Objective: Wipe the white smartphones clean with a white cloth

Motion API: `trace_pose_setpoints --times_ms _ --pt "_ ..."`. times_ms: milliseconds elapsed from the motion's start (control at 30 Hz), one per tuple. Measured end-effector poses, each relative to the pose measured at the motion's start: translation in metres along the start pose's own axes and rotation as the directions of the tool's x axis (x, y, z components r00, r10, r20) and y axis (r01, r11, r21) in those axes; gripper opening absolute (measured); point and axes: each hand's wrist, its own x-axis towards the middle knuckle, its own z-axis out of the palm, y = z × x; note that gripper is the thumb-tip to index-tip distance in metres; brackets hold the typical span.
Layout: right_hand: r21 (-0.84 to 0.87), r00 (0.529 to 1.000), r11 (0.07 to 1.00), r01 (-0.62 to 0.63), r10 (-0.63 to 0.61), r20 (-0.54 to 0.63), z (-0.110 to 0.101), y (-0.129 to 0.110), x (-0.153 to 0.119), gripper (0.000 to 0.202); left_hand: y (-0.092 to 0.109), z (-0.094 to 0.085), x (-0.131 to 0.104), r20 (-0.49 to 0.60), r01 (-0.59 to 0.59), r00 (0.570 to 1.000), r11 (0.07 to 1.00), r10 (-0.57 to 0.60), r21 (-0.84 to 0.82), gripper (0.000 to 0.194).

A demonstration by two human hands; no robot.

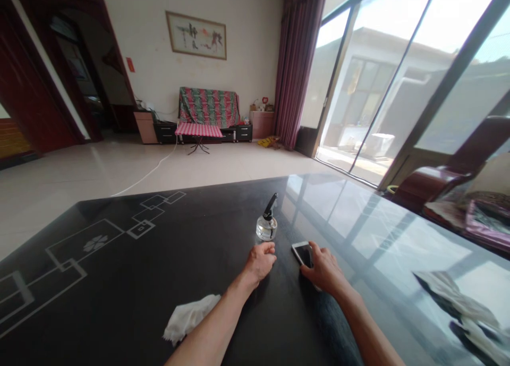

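Note:
A clear spray bottle [266, 229] with a black trigger head stands upright on the dark glossy table [131, 270]. Just in front of it is my left hand [261, 262], its fingers curled in a loose fist with nothing visible in them. My right hand [325, 269] grips a white-framed smartphone [303, 253] by its sides, thumb on the near edge and fingers on the far one. The phone's screen is dark and faces up; its lower end is hidden under the hand. Beside my left forearm lies a crumpled white cloth [189, 318].
Crumpled grey and black items [464, 307] lie at the table's right side. Beyond the table, a small folding table [198, 130] with a checked cover stands before a cloth-draped object [209, 107]. A wooden armchair [434, 183] is at the right, near tall glass doors.

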Motion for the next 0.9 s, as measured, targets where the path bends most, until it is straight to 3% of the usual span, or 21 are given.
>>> trace_pose_setpoints --times_ms 333,600,767,833,900 --pt "-0.002 0.999 0.999 0.036 -0.036 0.025 -0.002 0.012 -0.019 0.069 0.004 -0.015 -0.029 -0.008 0.02 1.0 1.0 -0.02 0.003 0.052" --pt "-0.02 0.998 0.999 0.026 -0.028 -0.06 0.0 0.009 -0.024 0.068 0.003 -0.03 -0.046 -0.014 -0.049 0.999 0.998 0.05 0.046 0.047" --pt "0.01 0.958 0.974 0.224 -0.219 -0.184 0.007 -0.032 -0.034 0.063 -0.001 -0.066 -0.061 -0.084 -0.148 0.984 0.981 0.159 0.124 0.046" --pt "0.062 0.91 0.92 0.388 -0.371 -0.185 0.015 -0.061 -0.04 0.058 -0.003 -0.091 -0.073 -0.122 -0.173 0.973 0.969 0.196 0.176 0.044" --pt "0.129 0.833 0.826 0.549 -0.527 -0.168 0.025 -0.094 -0.05 0.051 -0.005 -0.119 -0.088 -0.169 -0.181 0.96 0.954 0.224 0.239 0.044"
